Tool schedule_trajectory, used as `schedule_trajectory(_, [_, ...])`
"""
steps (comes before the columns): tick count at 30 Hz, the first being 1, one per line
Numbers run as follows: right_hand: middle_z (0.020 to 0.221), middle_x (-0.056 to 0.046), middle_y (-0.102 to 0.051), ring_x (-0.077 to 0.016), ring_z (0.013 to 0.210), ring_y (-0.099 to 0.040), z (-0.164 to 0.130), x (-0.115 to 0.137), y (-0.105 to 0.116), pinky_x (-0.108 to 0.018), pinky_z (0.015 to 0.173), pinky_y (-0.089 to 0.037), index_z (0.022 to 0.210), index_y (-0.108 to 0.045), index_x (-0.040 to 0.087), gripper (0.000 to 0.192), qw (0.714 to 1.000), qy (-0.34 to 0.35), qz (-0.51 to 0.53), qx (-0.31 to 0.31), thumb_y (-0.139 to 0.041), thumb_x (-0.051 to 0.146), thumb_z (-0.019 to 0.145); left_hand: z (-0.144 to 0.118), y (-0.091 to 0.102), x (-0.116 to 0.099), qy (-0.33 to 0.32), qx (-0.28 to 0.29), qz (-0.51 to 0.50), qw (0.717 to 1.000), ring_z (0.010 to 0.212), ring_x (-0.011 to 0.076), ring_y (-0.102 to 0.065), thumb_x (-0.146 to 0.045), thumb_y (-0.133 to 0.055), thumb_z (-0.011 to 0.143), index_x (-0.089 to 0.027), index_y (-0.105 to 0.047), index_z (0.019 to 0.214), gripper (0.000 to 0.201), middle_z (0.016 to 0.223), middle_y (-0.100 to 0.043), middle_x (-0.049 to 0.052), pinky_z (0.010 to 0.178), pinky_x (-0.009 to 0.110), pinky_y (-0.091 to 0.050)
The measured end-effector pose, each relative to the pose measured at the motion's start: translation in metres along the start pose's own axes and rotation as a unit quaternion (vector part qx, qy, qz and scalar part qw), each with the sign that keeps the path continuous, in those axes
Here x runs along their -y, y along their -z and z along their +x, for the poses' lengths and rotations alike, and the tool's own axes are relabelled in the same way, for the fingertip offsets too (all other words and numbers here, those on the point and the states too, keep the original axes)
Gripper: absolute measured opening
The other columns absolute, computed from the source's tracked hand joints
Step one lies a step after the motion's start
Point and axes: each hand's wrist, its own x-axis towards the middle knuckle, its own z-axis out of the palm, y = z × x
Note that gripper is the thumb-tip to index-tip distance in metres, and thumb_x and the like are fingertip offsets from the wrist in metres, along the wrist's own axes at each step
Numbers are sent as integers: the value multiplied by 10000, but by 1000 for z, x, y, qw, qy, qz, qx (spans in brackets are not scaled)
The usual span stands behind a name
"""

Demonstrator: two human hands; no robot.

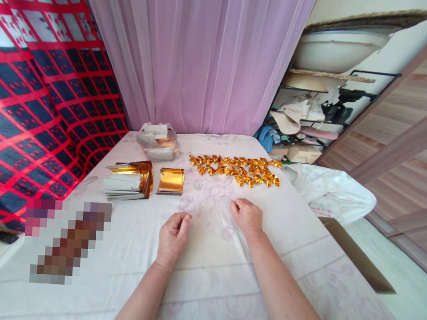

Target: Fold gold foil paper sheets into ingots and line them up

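My left hand (174, 237) rests on the tablecloth, its fingers curled in a loose fist with the thumb on top. Farther right, my right hand (246, 216) lies closed in the same way, and nothing shows in either hand. Beyond the right hand, several folded gold foil paper pieces (242, 171) lie in rough rows. A small stack of gold foil sheets (171, 180) sits ahead of my left hand. To its left stands a larger pile of gold and white foil paper (127, 181), curled at the edges. Behind it is a clear plastic bag (159, 141) of similar sheets.
A pale flowered tablecloth (206, 285) covers the table. At its right edge hangs a white plastic bag (336, 191), with a cardboard piece (359, 256) below. A purple curtain (205, 58) closes off the back; a loaded shelf rack (313, 91) stands right. A blurred patch hides something at left.
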Motion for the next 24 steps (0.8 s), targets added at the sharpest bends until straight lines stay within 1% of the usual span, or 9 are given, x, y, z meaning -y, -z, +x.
schedule_trajectory(6, [783, -38, -698, -117, 629, -552, -2, 0, 1, -263, 562, -225, 723, -686, 191, 302, 1000, 6, 8, 6, -487, 317, 911, -2, 3, 3, 25, -7, 21, 999, 668, 173, -623, -448, -473, 854, -196, -663, 800, 320, 702, -668, 16, 638, 260, -474])
schedule_trajectory(11, [786, -28, -699, -108, 611, -532, -4, -1, -1, -258, 563, -217, 721, -681, 197, 293, 999, 15, 28, 16, -500, 324, 913, 2, 4, 2, 4, 18, 59, 998, 613, 157, -610, -425, -439, 871, -195, -657, 772, 332, 652, -651, -1, 576, 237, -454])
schedule_trajectory(14, [774, -20, -695, -105, 605, -524, -6, -2, -1, -251, 566, -221, 718, -678, 203, 289, 999, 18, 44, 21, -505, 327, 913, 14, 11, -1, -24, 51, 94, 994, 581, 152, -600, -404, -434, 873, -207, -660, 733, 331, 608, -636, -11, 550, 230, -446])
schedule_trajectory(16, [766, -16, -692, -104, 604, -523, -7, -2, 1, -247, 567, -227, 713, -675, 204, 290, 998, 21, 50, 25, -505, 324, 915, 28, 20, -4, -51, 66, 124, 989, 626, 163, -618, -379, -460, 857, -219, -676, 755, 288, 661, -667, 1, 589, 243, -461])
schedule_trajectory(17, [764, -15, -692, -104, 605, -525, -8, -1, 1, -246, 569, -230, 710, -673, 204, 294, 998, 24, 52, 28, -503, 324, 917, 37, 26, -7, -66, 69, 142, 985, 673, 177, -630, -366, -485, 841, -223, -684, 765, 257, 706, -685, 17, 638, 262, -475])
schedule_trajectory(19, [765, -14, -693, -106, 611, -531, -8, 0, 3, -245, 573, -235, 704, -670, 203, 302, 998, 26, 55, 32, -499, 326, 920, 57, 39, -12, -95, 66, 179, 977, 816, 220, -639, -335, -513, 829, -223, -701, 835, 220, 842, -708, 61, 784, 325, -479])
schedule_trajectory(20, [766, -14, -695, -108, 614, -534, -8, 0, 4, -246, 575, -238, 701, -669, 203, 306, 998, 27, 56, 33, -498, 329, 921, 67, 46, -14, -112, 68, 194, 972, 907, 241, -629, -321, -519, 830, -224, -707, 879, 218, 924, -708, 80, 867, 361, -457])
schedule_trajectory(22, [765, -15, -697, -110, 619, -537, -8, 1, 5, -247, 578, -240, 697, -669, 204, 308, 997, 27, 57, 31, -497, 329, 919, 85, 56, -17, -145, 80, 236, 958, 1043, 279, -589, -284, -522, 839, -223, -707, 979, 240, 1058, -691, 108, 970, 422, -392])
schedule_trajectory(24, [757, -14, -696, -112, 623, -538, -8, 1, 5, -247, 578, -241, 692, -670, 207, 307, 997, 28, 60, 31, -497, 326, 916, 98, 63, -17, -209, 108, 410, 881, 1137, 309, -548, -257, -479, 869, -218, -665, 1118, 313, 1204, -648, 127, 984, 466, -366])
